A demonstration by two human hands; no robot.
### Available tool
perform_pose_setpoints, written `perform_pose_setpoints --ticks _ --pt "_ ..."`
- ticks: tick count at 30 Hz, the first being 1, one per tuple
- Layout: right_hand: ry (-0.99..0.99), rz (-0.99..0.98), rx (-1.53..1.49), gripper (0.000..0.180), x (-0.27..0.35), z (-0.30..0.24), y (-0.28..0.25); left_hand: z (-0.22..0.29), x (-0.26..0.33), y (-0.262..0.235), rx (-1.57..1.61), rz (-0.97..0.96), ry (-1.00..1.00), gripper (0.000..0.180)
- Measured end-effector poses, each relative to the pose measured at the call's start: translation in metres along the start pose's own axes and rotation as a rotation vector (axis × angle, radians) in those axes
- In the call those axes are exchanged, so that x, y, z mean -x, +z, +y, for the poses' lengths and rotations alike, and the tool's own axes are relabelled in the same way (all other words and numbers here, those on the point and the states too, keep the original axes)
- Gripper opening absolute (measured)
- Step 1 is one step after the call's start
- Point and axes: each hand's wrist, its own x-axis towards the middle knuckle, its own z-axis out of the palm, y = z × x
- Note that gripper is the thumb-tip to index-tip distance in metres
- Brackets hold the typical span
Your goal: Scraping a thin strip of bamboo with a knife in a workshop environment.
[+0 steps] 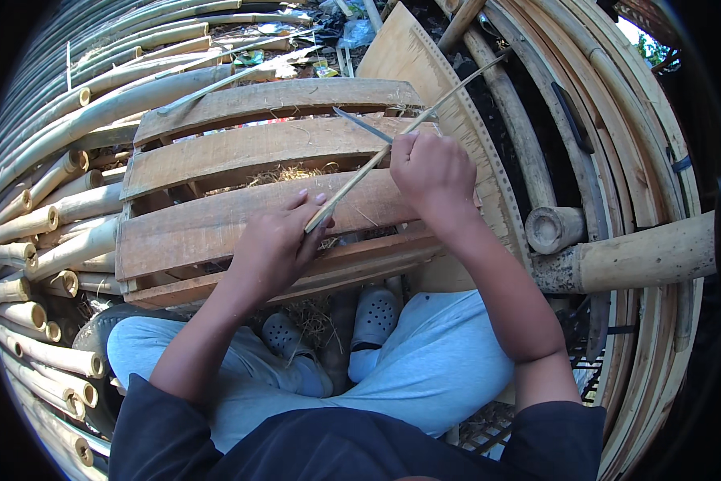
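A long thin bamboo strip (355,178) runs slantwise over a slatted wooden bench in front of me, its far end up to the right. My left hand (274,242) grips it close to its near end, which pokes out by the thumb. In a fist, my right hand (436,173) holds a knife (363,126); the blade points up and left and crosses the strip, right where the fist is. The handle is hidden inside the fingers.
Shavings lie between the slats of the wooden bench (176,234). Cut bamboo poles (64,200) are piled on the left. A plywood sheet (456,120) leans at the bench's right, beside a thick bamboo post (645,255) and long planks (617,120). My clog-shod feet are under the bench.
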Motion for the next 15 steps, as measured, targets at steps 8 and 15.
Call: perform_pose_setpoints --ticks 8,15 --pt "0.052 -0.004 -0.001 0.046 -0.009 0.009 0.003 0.003 -0.002 -0.002 0.023 -0.002 -0.023 0.018" --pt "-0.133 0.035 -0.215 0.044 0.007 0.004 0.009 0.009 -0.006 -0.004 0.034 0.021 -0.039 0.018"
